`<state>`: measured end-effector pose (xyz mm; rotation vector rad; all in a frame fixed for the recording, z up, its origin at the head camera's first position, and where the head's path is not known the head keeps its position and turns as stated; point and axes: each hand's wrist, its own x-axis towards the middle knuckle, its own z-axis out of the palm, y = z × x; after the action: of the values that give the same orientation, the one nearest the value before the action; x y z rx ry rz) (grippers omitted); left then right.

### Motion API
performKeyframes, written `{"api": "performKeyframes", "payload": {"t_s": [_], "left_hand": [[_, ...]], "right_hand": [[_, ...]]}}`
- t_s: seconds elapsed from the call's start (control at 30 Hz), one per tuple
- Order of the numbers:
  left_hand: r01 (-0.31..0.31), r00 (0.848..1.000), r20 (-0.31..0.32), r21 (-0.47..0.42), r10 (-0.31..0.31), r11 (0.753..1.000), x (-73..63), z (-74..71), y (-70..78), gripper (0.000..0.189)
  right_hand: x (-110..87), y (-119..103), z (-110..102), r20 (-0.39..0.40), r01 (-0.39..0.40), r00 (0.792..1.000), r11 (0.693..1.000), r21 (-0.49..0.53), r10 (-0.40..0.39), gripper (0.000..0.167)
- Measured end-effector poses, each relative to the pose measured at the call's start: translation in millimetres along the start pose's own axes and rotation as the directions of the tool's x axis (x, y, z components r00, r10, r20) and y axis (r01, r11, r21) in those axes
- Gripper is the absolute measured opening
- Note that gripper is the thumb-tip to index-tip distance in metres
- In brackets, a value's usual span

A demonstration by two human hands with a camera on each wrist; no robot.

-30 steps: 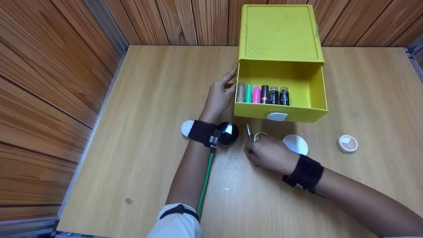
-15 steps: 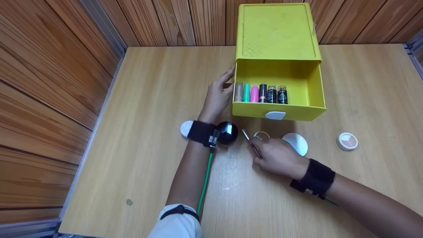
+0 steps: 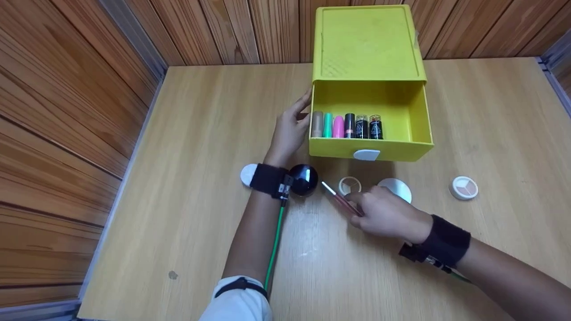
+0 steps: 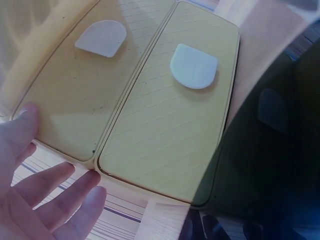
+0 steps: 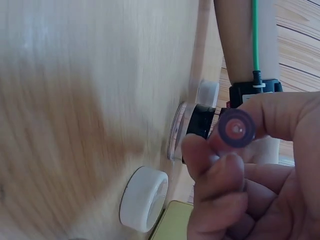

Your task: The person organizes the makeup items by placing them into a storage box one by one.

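Observation:
My right hand (image 3: pixel 386 213) pinches a slim lip gloss tube (image 3: pixel 347 204) with a pinkish body and a silvery end pointing up and left. Its round base (image 5: pixel 236 129) faces the camera in the right wrist view, between thumb and fingers. My left hand (image 3: pixel 289 133) rests against the left side of the yellow drawer box (image 3: pixel 368 44); in the left wrist view its fingers (image 4: pixel 47 182) spread along the box edge. The pulled-out drawer (image 3: pixel 370 149) holds a row of several lipstick-like tubes (image 3: pixel 349 126) along its left front.
A shiny black round container (image 3: pixel 304 180) stands beside my left wrist, with a white disc (image 3: pixel 248 175) partly under the strap. A small pale ring-shaped container (image 3: pixel 349 185) and a white round container (image 3: pixel 396 189) lie near my right hand. A sectioned white pot (image 3: pixel 464 187) stands farther right.
My right hand has shifted right and toward the front, turning the lip gloss tube so that more of it shows. My left hand stays against the box.

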<state>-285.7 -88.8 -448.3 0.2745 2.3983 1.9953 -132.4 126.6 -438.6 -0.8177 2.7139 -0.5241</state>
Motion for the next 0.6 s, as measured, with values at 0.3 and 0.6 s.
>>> {"api": "performKeyframes", "payload": {"t_s": [0.3, 0.6], "left_hand": [[0.018, 1.000, 0.004, -0.015, -0.018, 1.000, 0.1, -0.4, 2.5, 0.054], [0.072, 0.997, -0.001, -0.031, -0.072, 0.997, -0.3, -0.7, 2.5, 0.053]], "right_hand": [[-14.4, 6, -2, -0.034, -0.016, 0.999, 0.994, 0.110, 0.020, 0.018], [-20.0, 0, -11, -0.118, 0.103, 0.989, 0.985, 0.136, -0.088, 0.018]]}}
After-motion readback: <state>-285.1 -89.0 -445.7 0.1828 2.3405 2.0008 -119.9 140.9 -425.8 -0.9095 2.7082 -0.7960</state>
